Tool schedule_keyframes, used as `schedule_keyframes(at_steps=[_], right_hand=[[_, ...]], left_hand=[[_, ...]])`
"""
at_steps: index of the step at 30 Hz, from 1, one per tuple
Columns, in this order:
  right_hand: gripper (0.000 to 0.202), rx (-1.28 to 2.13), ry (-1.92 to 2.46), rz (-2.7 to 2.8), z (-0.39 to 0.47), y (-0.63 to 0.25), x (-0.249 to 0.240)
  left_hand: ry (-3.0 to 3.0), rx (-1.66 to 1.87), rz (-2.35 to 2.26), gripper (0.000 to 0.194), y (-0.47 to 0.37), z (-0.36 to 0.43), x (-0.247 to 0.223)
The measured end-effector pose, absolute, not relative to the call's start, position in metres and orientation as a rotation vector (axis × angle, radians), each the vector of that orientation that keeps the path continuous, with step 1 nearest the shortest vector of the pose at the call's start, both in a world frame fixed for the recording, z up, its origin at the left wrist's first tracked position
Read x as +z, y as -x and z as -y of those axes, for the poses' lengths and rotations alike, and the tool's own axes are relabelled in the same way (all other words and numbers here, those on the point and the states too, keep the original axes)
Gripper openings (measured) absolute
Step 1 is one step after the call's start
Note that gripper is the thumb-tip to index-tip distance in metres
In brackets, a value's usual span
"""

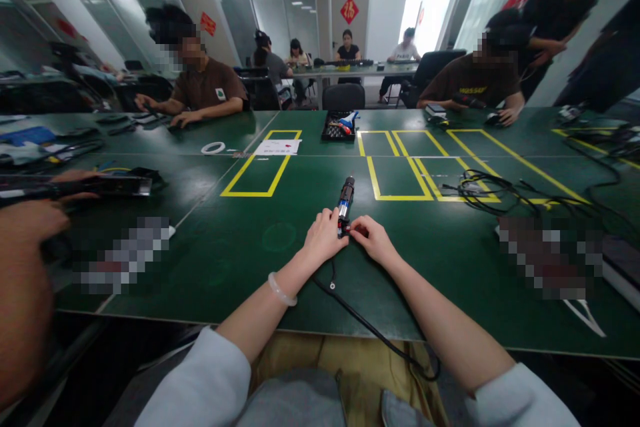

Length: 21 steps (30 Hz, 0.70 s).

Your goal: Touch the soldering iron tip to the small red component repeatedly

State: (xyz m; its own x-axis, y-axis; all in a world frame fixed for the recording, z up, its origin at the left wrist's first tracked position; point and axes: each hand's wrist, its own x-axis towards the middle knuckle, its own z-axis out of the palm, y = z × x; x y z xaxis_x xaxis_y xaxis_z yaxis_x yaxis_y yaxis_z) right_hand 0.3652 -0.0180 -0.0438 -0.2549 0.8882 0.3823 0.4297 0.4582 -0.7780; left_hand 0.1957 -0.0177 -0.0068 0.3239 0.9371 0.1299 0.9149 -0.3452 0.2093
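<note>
A dark cylindrical device point(346, 195) with a silver and blue middle lies on the green table, pointing away from me. My left hand point(325, 235) is closed around its near end, fingers on its left side. At the right of that end, my right hand point(371, 237) pinches a small red part, thumb and fingertips together. A black cable point(367, 324) runs from beneath my left hand towards me and over the table edge. Beside it, a short lead ends in a ring terminal point(333, 286). The exact grip at the device's end is partly hidden by my fingers.
Yellow tape outlines point(273, 195) mark the table ahead. A black tray point(339, 127) of small parts stands behind the device, a white tape roll point(213, 147) further left. Coiled black cables point(483, 187) lie right. A person's arm point(25, 247) reaches in from the left; others sit opposite.
</note>
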Motion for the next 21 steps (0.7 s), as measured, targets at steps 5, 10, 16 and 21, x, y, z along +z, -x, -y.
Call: schedule_keyframes(at_steps=[5, 10, 16, 21], right_hand=[[0.007, 0.689, 1.117, 1.871, 0.016, -0.363, -0.044], [0.014, 0.716, 1.121, 1.841, 0.018, -0.364, -0.041], [0.022, 0.838, 1.082, 1.762, 0.021, -0.369, -0.041], [0.026, 0.893, 1.104, 1.734, 0.021, -0.371, -0.042]], left_hand=[[-2.490, 0.346, -1.734, 0.061, -0.197, 0.019, -0.007], [-2.514, 0.364, -1.787, 0.058, -0.203, 0.019, -0.007], [-2.530, 0.367, -1.850, 0.066, -0.203, 0.016, -0.008], [-2.561, 0.310, -1.882, 0.068, -0.177, 0.025, -0.003]])
